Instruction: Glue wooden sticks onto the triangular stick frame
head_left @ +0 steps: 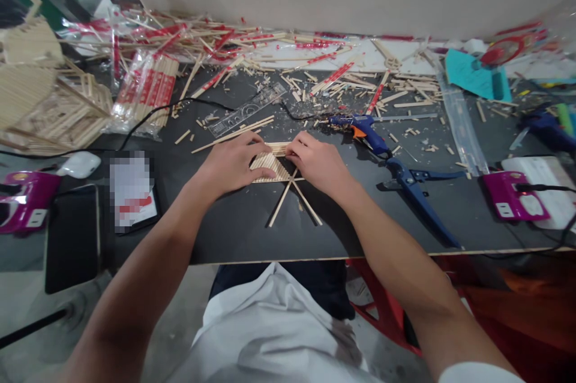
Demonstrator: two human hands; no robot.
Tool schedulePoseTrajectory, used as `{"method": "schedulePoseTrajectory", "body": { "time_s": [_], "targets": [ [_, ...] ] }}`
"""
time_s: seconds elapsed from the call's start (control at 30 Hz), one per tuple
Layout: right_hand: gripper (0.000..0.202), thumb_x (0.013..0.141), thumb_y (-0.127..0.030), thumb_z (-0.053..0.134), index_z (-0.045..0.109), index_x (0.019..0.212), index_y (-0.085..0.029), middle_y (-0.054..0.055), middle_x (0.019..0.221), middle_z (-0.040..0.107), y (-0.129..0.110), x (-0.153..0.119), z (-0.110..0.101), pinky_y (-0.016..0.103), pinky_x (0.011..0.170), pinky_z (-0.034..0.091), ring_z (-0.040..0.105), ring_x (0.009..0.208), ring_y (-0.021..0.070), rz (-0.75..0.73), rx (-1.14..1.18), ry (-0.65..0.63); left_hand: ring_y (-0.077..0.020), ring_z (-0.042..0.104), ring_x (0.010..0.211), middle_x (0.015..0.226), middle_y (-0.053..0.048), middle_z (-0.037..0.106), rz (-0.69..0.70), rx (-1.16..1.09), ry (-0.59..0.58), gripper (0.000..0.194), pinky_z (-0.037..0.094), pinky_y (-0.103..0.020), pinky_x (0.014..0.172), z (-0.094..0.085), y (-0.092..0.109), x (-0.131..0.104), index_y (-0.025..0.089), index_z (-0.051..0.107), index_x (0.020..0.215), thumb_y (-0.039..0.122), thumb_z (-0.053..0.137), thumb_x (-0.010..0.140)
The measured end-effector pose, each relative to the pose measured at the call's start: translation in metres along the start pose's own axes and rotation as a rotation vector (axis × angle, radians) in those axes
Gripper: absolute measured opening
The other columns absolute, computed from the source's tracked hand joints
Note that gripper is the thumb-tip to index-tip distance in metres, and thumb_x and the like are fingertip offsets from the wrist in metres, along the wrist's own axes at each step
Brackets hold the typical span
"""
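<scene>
On the dark table in front of me lies a small panel of glued wooden sticks [271,165], with bare sticks crossing and fanning out toward me. My left hand [236,162] grips the panel's left side, thumb on the near edge and fingers on the far edge. At the panel's upper right, my right hand [315,162] has its fingers pinched together; whatever is between them is hidden. A blue hot glue gun [371,135] with an orange trigger lies right of my hands. Nearer me rests a blue pipe cutter [416,194]. Behind my left hand is a clear ruler [247,110].
Stick bundles in red-printed wrappers [146,89] and scattered stick offcuts cover the back. A larger stick model [54,107] stands at left. Two phones, one a black phone [72,233], lie left. A purple power socket [513,196] sits right. Black cables cross the table.
</scene>
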State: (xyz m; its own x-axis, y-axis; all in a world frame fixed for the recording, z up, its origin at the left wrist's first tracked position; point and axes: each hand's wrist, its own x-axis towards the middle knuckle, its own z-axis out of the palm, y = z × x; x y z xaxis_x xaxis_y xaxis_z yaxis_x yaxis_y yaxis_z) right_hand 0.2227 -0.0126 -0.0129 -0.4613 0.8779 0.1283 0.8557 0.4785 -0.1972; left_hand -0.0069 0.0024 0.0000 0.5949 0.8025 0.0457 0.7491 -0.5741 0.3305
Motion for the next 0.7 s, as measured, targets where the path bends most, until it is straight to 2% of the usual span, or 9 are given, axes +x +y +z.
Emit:
{"method": "schedulePoseTrajectory", "body": {
  "time_s": [0.1,0.2,0.3,0.4,0.53,0.7],
  "targets": [
    [0.025,0.105,-0.022,0.046,0.070,0.100,-0.017,0.010,0.107,0.067,-0.001,0.001,0.001,0.031,0.055,0.030,0.063,0.080,0.0187,0.018,-0.016,-0.010,-0.0278,0.065,0.115,0.131,-0.010,0.065,0.001,-0.005,-0.002,0.053,0.050,-0.036,0.097,0.000,0.000,0.000,0.023,0.072,0.124,0.063,0.064,0.090],
    [0.018,0.102,-0.021,0.053,0.070,0.098,-0.018,0.009,0.106,0.068,0.001,0.000,0.002,0.030,0.059,0.037,0.065,0.084,0.0200,0.026,0.070,0.016,-0.0280,0.065,0.116,0.136,-0.010,0.062,0.005,0.002,-0.006,0.052,0.050,-0.036,0.097,-0.001,0.001,0.000,0.022,0.071,0.125,0.061,0.063,0.092],
    [0.014,0.100,-0.024,0.058,0.070,0.104,-0.018,0.009,0.105,0.068,0.011,-0.005,-0.001,0.031,0.069,0.046,0.066,0.088,0.0211,-0.008,0.246,0.112,-0.0283,0.065,0.116,0.140,-0.010,0.059,0.010,0.029,-0.016,0.048,0.051,-0.036,0.095,-0.002,0.002,0.000,0.022,0.068,0.129,0.056,0.060,0.095],
    [0.018,0.098,-0.026,0.059,0.068,0.112,-0.019,0.009,0.103,0.070,0.028,-0.010,-0.008,0.034,0.074,0.050,0.065,0.082,0.0206,0.013,0.357,0.255,-0.0278,0.065,0.117,0.140,-0.009,0.058,0.026,0.040,-0.022,0.048,0.052,-0.035,0.093,-0.003,0.003,-0.001,0.022,0.065,0.133,0.054,0.057,0.098],
    [0.001,0.089,-0.022,0.066,0.065,0.089,-0.022,0.005,0.089,0.069,0.048,-0.014,-0.015,0.035,0.069,0.050,0.061,0.068,0.0186,0.115,0.331,0.372,-0.0274,0.065,0.116,0.141,-0.009,0.058,-0.006,0.050,-0.035,0.047,0.052,-0.035,0.091,-0.008,0.003,-0.001,0.021,0.065,0.133,0.053,0.055,0.099],
    [0.010,0.088,-0.027,0.070,0.063,0.083,-0.023,0.004,0.082,0.071,0.056,-0.013,-0.012,0.034,0.067,0.049,0.061,0.066,0.0187,0.177,0.362,0.360,-0.0290,0.061,0.128,0.152,-0.007,0.052,0.012,0.023,-0.114,0.065,0.053,-0.037,0.099,-0.011,0.006,-0.001,0.022,0.056,0.143,0.062,0.063,0.092]
  ]
}}
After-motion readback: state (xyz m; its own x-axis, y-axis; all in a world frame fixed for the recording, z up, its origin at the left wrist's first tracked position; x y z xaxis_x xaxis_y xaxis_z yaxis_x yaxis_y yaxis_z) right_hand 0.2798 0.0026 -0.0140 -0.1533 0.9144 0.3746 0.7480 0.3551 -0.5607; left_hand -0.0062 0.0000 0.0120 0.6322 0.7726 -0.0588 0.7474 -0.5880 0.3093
